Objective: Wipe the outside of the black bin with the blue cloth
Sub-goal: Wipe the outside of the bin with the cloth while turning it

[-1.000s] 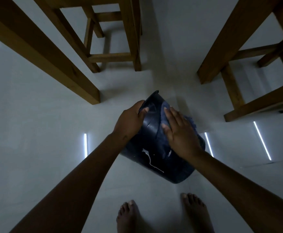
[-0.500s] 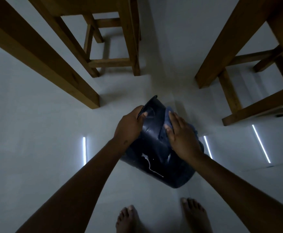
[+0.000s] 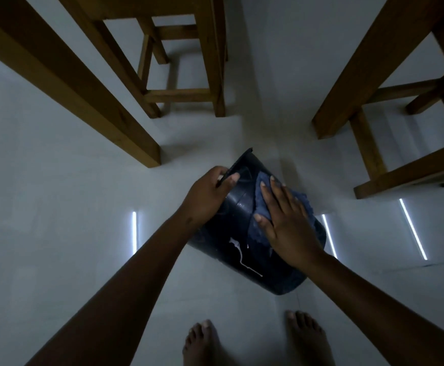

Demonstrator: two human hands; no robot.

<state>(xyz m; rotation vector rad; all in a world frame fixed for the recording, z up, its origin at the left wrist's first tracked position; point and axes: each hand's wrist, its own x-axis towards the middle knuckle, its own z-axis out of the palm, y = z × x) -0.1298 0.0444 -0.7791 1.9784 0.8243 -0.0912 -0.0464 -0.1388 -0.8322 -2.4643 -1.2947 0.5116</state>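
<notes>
Seen from above, we hold the black bin [image 3: 244, 249] tipped on its side on the pale floor [image 3: 44, 233], its rim pointing away from us and its closed base toward our bare feet [image 3: 202, 342]. Our left hand [image 3: 207, 196] grips the far rim, the thumb on the outside wall and the fingers [image 3: 217, 170] curled over the edge into the opening. Our right hand [image 3: 285, 220] lies flat and spread, pressing the blue cloth [image 3: 261, 204] against the upper outside wall of the bin; the cloth shows beyond the fingertips toward the rim and bunches out to the right of the hand, so the hand presses rather than clasps it. A thin white streak [image 3: 240, 256] runs down the wall just left of the cloth, uncovered by it. The bin's base edge stops short of our toes, with bare floor between them. To the left, open floor reaches a bright strip of reflected light [image 3: 134, 231]; two similar strips lie to the right. A thick wooden leg [image 3: 83, 101] ends near the rim on the upper left, a wooden stool [image 3: 184, 75] stands farther back, and more wooden framing [image 3: 387, 114] occupies the upper right, well apart from the bin, leaving a clear corridor of floor beyond the rim.
</notes>
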